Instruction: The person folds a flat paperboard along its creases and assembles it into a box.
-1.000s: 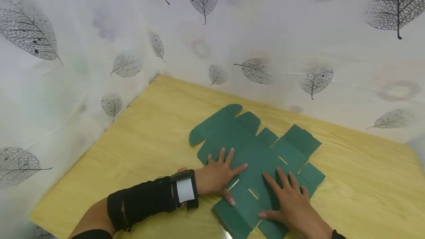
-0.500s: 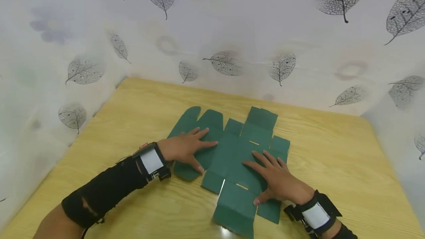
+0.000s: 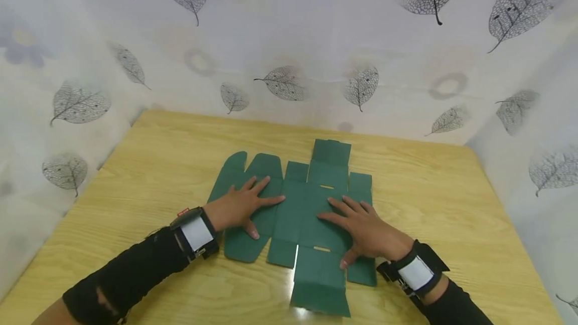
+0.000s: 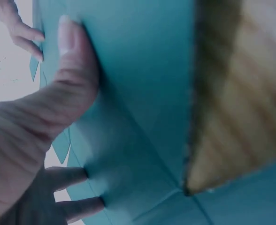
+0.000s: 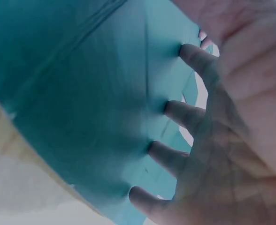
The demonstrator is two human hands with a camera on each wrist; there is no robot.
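A green cardboard box blank, unfolded with flaps and slots, lies on the wooden table. My left hand rests spread on its left panel, fingers apart, thumb toward me. On the right panel my right hand presses with spread fingertips. In the left wrist view, the left thumb and fingertips touch the green card. The right wrist view shows the right hand with its fingertips set against the card. The blank's near flap tilts at a crease. Neither hand grips anything.
The yellow wood-grain table extends around the blank on every side. A pale curtain or sheet printed with dark leaves stands along the table's back and sides. Each wrist wears a black strap with a white patch.
The blank has turned counterclockwise to lie straighter. My left hand has moved from its middle to the left panel; the right hand stays on the right part. The view has also shifted.
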